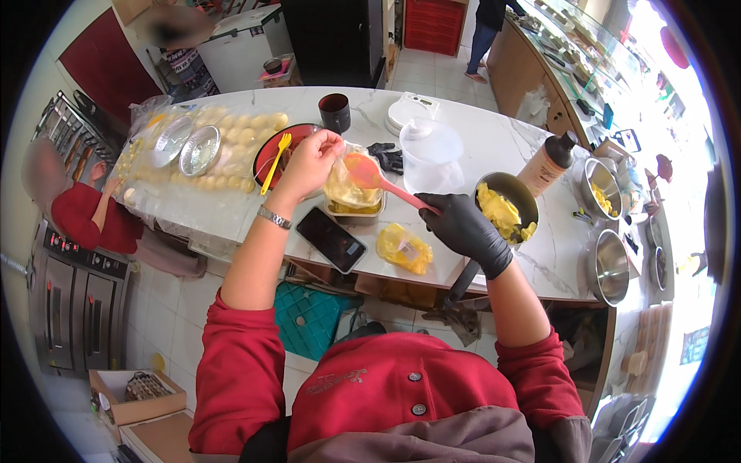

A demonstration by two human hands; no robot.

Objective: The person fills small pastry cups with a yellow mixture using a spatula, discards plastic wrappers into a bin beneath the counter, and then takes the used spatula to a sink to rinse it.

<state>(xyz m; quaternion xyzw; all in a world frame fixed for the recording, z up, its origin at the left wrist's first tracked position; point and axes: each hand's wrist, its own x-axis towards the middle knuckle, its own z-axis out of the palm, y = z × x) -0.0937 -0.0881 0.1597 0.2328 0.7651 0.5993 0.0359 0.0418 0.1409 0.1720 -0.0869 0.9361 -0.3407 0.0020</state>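
My bare left hand (315, 158), with a metal watch at the wrist, pinches the upper edge of a clear plastic bag (337, 190). The bag rises from a small rectangular tub (356, 218) with yellow contents. My right hand (467, 229), in a black glove, is wrapped round the handle of a pink spatula (397, 190). The spatula's blade reaches into or against the bag's opening; the plastic partly hides it. Below the right hand lies a yellow-filled plastic packet (404, 248). Just right of that hand is a pan (525, 192) with yellow soft mass in it.
A phone (332, 239) lies near the table's front edge. Behind stand a dark cup (334, 113), a clear bucket (432, 154), a black glove (386, 157) and a brown bottle (548, 163). Metal bowls (610, 266) line the right. At left, a person (93, 212) stands beside covered dough balls (239, 147).
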